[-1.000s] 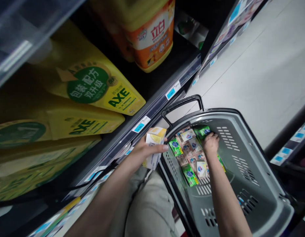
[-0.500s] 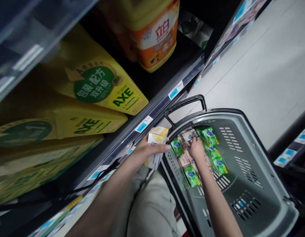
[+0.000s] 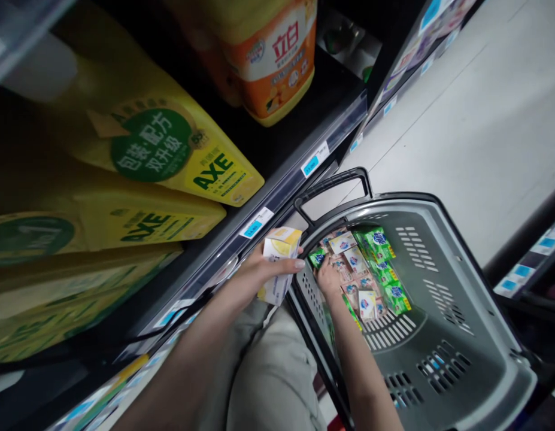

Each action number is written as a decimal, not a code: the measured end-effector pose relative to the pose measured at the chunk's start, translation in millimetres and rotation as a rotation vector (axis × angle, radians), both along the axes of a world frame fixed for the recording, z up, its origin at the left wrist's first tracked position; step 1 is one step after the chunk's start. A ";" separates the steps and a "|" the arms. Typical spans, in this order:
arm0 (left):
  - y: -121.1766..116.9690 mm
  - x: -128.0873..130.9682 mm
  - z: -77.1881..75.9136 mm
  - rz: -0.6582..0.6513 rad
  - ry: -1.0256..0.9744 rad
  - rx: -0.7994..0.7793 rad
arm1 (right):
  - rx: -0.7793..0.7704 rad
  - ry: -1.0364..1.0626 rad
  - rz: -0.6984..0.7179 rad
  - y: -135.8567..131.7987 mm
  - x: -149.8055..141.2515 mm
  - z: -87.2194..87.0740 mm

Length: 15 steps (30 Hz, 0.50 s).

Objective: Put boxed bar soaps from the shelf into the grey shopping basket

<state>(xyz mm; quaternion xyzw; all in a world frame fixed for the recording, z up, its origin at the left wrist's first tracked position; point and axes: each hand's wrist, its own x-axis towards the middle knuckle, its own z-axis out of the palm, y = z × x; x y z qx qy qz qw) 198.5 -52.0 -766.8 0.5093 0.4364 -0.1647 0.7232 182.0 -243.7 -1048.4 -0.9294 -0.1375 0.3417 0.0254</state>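
Observation:
My left hand point(image 3: 266, 266) is closed around a white-and-yellow soap box point(image 3: 281, 248) with a lemon picture, its thumb laid across the front. The box is upright beside the rim of a grey shopping basket point(image 3: 466, 269). Inside the basket, my right hand point(image 3: 328, 278) has its bent fingers on a green soap pack point(image 3: 317, 258) by the left wall; the hand covers part of that pack. Pink-and-white soap boxes point(image 3: 355, 261) lie to the right of these fingers. Further right, green soap packs point(image 3: 396, 297) form a row along the basket's bottom.
A shelf with yellow AXE jugs point(image 3: 218, 173) and an orange-labelled jug point(image 3: 281, 66) fills the left side. Price tags point(image 3: 257, 222) line its edge. The basket's black handle point(image 3: 333, 176) stands up near the shelf. Pale floor point(image 3: 497, 102) stretches beyond, with another shelf edge point(image 3: 531, 257) at right.
My right hand has moved left inside the basket, from a white soap box to the green pack, uncovering more pink-and-white boxes. My left hand still holds its soap box. The view has shifted slightly.

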 end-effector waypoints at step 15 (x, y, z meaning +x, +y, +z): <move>1.2 0.0 1.3 -0.012 -0.030 -0.022 | -0.208 -0.223 -0.158 -145.1 8.8 97.9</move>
